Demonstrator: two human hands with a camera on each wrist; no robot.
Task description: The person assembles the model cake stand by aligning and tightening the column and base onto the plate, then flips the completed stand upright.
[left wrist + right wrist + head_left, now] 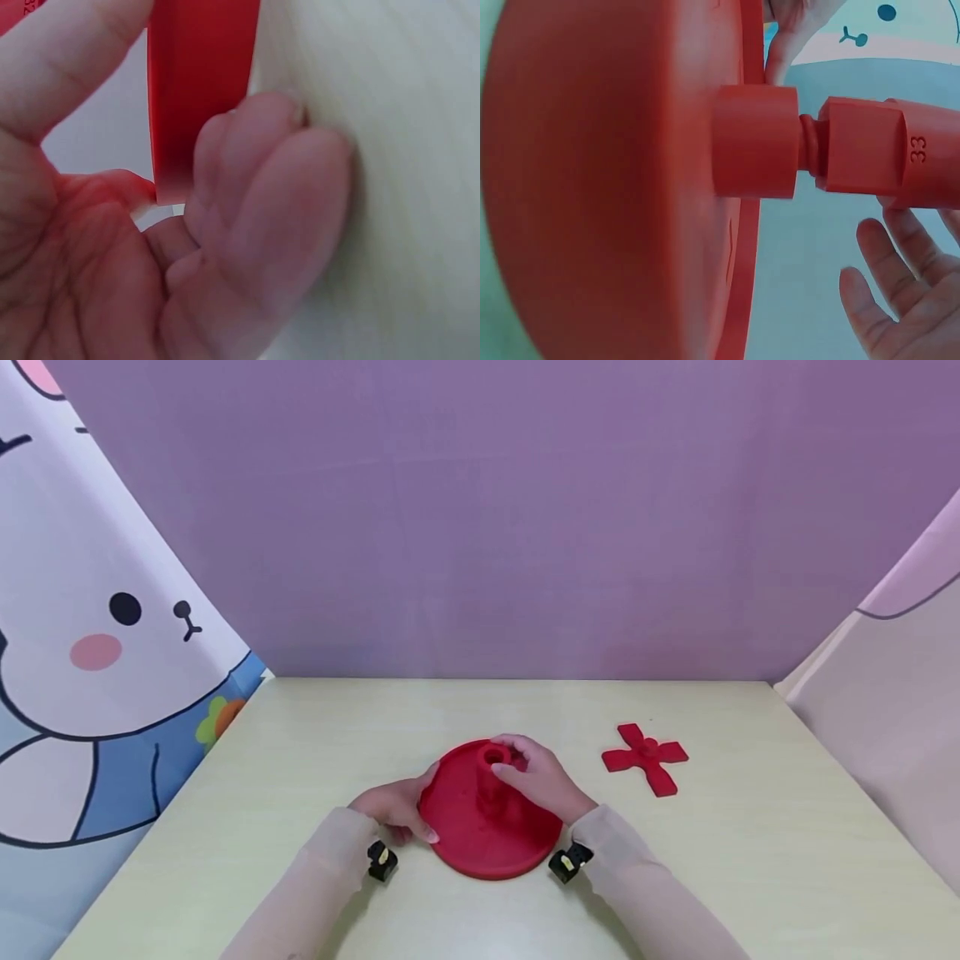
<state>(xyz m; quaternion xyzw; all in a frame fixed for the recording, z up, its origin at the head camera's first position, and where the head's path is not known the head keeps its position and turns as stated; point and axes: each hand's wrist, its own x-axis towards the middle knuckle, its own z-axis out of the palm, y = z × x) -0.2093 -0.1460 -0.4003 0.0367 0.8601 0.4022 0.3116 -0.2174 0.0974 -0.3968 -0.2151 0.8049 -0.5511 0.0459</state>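
A red round base (465,843), like a shallow disc with a raised rim, lies on the table in the middle of the head view. From its centre rises a red hollow post (491,789). My right hand (547,783) grips the top of this post between thumb and fingers. In the right wrist view, the post (862,146), marked 33, has its threaded neck partly showing above the base's socket (755,142). My left hand (393,803) holds the base's left rim, thumb and fingers bent at the edge. The left wrist view shows the rim (199,82) beside curled fingers.
A red cross-shaped piece (647,758) with a small knob lies flat to the right of the base. Behind the pale wooden table (337,718) stands a purple cloth backdrop (480,527). A printed cartoon cloth (112,710) hangs at the left.
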